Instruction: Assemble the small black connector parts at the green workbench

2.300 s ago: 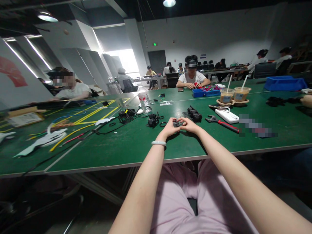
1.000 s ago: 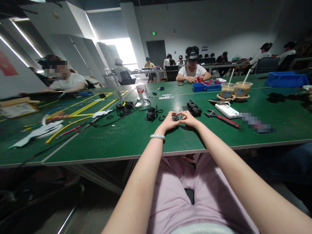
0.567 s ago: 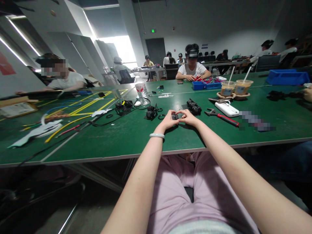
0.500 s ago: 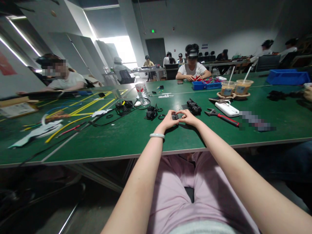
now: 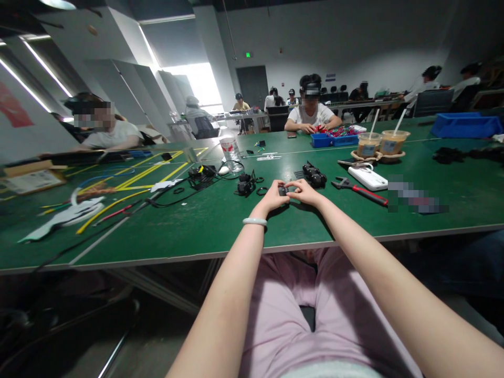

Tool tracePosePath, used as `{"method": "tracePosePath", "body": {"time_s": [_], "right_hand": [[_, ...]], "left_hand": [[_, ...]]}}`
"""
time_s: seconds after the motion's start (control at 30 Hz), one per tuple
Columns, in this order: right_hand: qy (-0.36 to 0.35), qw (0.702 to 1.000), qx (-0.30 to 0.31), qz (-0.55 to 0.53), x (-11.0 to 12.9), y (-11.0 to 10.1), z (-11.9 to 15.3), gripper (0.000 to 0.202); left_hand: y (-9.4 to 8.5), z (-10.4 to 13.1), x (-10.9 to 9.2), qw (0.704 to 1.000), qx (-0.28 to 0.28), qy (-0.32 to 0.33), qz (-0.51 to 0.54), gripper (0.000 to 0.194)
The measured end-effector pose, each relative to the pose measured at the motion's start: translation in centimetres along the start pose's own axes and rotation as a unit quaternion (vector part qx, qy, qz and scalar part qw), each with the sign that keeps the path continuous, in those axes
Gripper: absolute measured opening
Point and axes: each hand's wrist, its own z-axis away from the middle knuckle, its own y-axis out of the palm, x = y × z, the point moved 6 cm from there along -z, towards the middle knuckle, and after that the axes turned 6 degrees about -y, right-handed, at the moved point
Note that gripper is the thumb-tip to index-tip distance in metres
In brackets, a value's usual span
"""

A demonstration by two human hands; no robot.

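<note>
My left hand [image 5: 274,199] and my right hand [image 5: 305,192] meet over the near part of the green table [image 5: 220,226]. Between their fingers is a small black part [image 5: 282,192], gripped from both sides and partly covered; its exact kind is too small to tell. Just left of my hands lie a black ring [image 5: 262,191] and a black device [image 5: 245,185]. A larger black piece [image 5: 314,175] with several rounded sections rests behind my right hand.
Right of my hands lie an adjustable wrench [image 5: 364,193] and a white power bank [image 5: 370,178]. Two drinks [image 5: 369,145] with straws stand behind. Cables [image 5: 114,209] and a glove [image 5: 66,216] spread over the left. A co-worker [image 5: 311,113] sits across, by blue bins [image 5: 322,140].
The fingers of my right hand have shifted slightly on the small black part. Both hands stay in nearly the same place, and the camera view has tilted a little.
</note>
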Motion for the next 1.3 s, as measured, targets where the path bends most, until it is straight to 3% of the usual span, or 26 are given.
{"method": "tracePosePath", "body": {"time_s": [0.6,0.93,1.3], "right_hand": [[0.02,0.999,-0.01,0.047,-0.2,0.3,-0.2,0.03],[-0.001,0.999,0.008,-0.033,0.7,0.2,0.0,0.041],[-0.004,1.0,0.025,-0.008,0.9,0.5,0.0,0.038]], "left_hand": [[-0.1,-0.1,0.6,1.0,-0.003,-0.009,-0.03,0.052],[-0.3,0.0,0.2,0.999,0.005,-0.016,-0.031,0.052],[-0.4,-0.1,0.4,0.999,-0.007,-0.003,-0.033,0.051]]}}
